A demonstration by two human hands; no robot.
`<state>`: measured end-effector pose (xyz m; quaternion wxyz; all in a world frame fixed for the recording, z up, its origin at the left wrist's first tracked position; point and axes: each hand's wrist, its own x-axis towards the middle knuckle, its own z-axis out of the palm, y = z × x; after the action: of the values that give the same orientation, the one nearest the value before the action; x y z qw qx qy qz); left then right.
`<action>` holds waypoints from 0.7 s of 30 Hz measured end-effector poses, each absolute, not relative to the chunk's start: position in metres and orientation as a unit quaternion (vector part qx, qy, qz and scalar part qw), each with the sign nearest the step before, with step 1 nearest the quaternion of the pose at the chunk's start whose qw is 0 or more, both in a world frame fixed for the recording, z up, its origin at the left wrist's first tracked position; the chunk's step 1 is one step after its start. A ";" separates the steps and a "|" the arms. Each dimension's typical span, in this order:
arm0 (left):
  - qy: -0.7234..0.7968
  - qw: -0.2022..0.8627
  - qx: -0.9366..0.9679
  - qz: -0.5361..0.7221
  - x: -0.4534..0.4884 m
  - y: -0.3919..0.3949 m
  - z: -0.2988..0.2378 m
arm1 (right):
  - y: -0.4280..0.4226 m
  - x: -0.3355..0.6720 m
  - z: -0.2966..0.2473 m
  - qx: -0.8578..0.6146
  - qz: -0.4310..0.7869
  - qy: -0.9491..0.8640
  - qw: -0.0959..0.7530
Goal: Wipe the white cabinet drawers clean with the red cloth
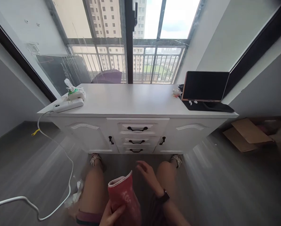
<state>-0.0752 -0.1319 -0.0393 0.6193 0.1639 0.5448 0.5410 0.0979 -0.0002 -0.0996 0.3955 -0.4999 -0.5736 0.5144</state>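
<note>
The red cloth bag stands upright in the near centre of the view, its white-edged mouth turned towards the far side. The contents of the bag cannot be seen. The left hand grips the bag from below, thumb wrapped over its near left side. The right hand is open with fingers loosely spread and blurred; it hovers just beyond and to the right of the bag mouth, not touching it. A dark wristwatch sits on the right wrist. Both hands lie between the knees of the person, above the grey floor.

Beyond the knees stands a white desk with three closed drawers stacked at its centre and a closed door on each side. On the far left of the desk top lie a white power strip and a pack of wet wipes. On the far right a tablet stands upright on a black mat. A white cable runs from the power strip down across the floor on the left. A flattened cardboard box lies on the floor at the right.
</note>
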 end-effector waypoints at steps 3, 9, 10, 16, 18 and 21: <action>0.510 0.638 0.194 0.543 -0.064 -0.148 -0.032 | -0.073 0.109 -0.069 -0.449 0.572 -0.527 0.440; 0.419 0.704 0.247 0.517 -0.066 -0.175 -0.016 | -0.161 0.107 -0.037 -0.375 0.644 -0.502 0.438; 0.414 0.705 0.260 0.513 -0.069 -0.178 -0.013 | -0.167 0.104 -0.034 -0.372 0.644 -0.508 0.435; 0.413 0.731 0.202 0.505 -0.083 -0.191 0.010 | -0.168 0.086 0.006 -0.379 0.602 -0.563 0.421; 0.429 0.719 0.193 0.512 -0.084 -0.193 0.019 | -0.164 0.083 0.023 -0.377 0.594 -0.579 0.412; 0.450 0.677 0.247 0.528 -0.085 -0.191 0.034 | -0.158 0.083 0.039 -0.376 0.579 -0.596 0.410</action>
<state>-0.0854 -0.1906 0.0336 0.6766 0.2466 0.4505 0.5277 0.0827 -0.1578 0.0395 0.4103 -0.3764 -0.5961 0.5785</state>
